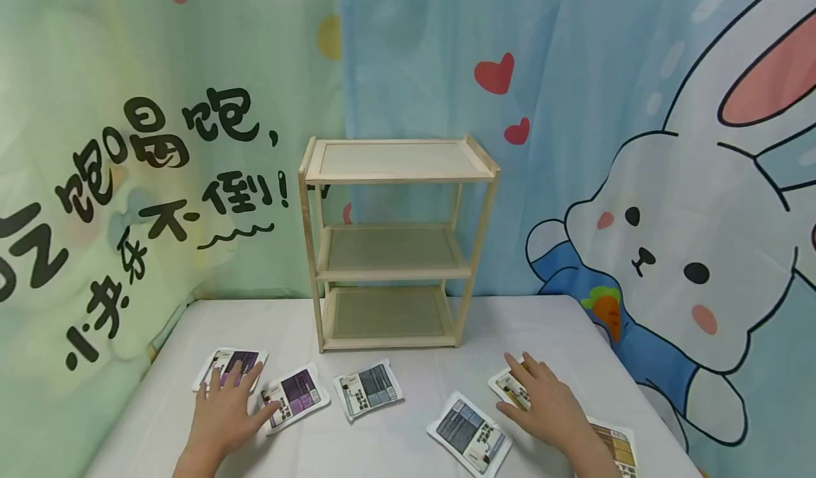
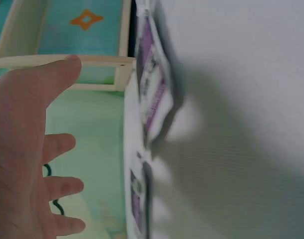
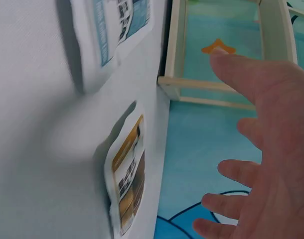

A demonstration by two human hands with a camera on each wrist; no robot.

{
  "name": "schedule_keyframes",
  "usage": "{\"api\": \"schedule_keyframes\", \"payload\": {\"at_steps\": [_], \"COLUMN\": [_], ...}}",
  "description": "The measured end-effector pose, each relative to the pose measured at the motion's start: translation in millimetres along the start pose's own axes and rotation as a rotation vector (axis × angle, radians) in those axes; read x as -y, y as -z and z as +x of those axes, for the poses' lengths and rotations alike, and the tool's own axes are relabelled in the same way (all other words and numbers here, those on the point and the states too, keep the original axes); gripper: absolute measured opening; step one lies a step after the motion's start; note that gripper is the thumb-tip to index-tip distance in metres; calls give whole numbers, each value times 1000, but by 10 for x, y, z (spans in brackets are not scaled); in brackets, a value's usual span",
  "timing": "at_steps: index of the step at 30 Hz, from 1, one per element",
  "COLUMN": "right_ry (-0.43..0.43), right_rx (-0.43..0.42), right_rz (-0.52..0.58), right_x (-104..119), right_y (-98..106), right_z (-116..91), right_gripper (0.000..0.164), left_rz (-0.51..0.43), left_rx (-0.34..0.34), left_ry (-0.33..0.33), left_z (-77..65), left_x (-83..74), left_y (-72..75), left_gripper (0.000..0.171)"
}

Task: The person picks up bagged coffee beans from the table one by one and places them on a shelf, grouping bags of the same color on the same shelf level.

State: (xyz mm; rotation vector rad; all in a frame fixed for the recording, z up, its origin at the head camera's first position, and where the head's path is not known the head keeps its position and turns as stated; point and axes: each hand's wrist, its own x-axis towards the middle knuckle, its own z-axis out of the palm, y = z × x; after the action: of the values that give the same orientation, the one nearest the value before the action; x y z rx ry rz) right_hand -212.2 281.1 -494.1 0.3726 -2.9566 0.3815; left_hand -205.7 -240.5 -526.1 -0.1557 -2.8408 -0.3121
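Note:
My left hand [image 1: 222, 418] is held over the left part of the table, fingers spread, gripping nothing. Beneath its fingertips lies a white packet with a purple label [image 1: 247, 360]; a second purple-labelled packet [image 1: 298, 393] is by the thumb. The left wrist view shows that hand [image 2: 22, 149] apart from the packets. On the other side, my right hand [image 1: 545, 407] also has spread fingers and holds nothing. It partly covers a yellow-labelled packet [image 1: 510, 391], and a brown-labelled packet [image 1: 620, 448] is partly hidden by the forearm. Two grey-blue-labelled packets [image 1: 370, 387] [image 1: 469, 433] lie between the hands.
A light wooden three-tier shelf [image 1: 395, 274] stands at the back middle of the white-covered table [image 1: 382, 442]. Behind it hang printed curtains [image 1: 408, 53], green with lettering at left, blue with a rabbit at right.

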Motion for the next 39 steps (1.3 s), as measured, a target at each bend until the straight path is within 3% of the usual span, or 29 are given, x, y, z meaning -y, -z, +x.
{"api": "schedule_keyframes", "payload": {"at_steps": [7,16,25,32,39], "right_ry": [-34,14,-47,-31,-5], "right_rx": [46,37,110,116,141], "right_rz": [45,108,201,274,319], "right_x": [145,212,309,366,398], "right_y": [34,18,-102,-157,-227], "right_z": [68,109,111,96,118], "right_gripper": [83,73,68,56,48], "left_rz": [-9,-73,-184,-240,-312], "left_rx": [-43,-85,-128,-124,-184], "left_ry": [-20,-50,-48,-15,-41], "left_z": [127,354,482,694,946], "left_x": [-69,-225,-413,-481,-550], "left_y": [180,602,974,1114,1357], "left_gripper": [72,69,63,63,61]}}
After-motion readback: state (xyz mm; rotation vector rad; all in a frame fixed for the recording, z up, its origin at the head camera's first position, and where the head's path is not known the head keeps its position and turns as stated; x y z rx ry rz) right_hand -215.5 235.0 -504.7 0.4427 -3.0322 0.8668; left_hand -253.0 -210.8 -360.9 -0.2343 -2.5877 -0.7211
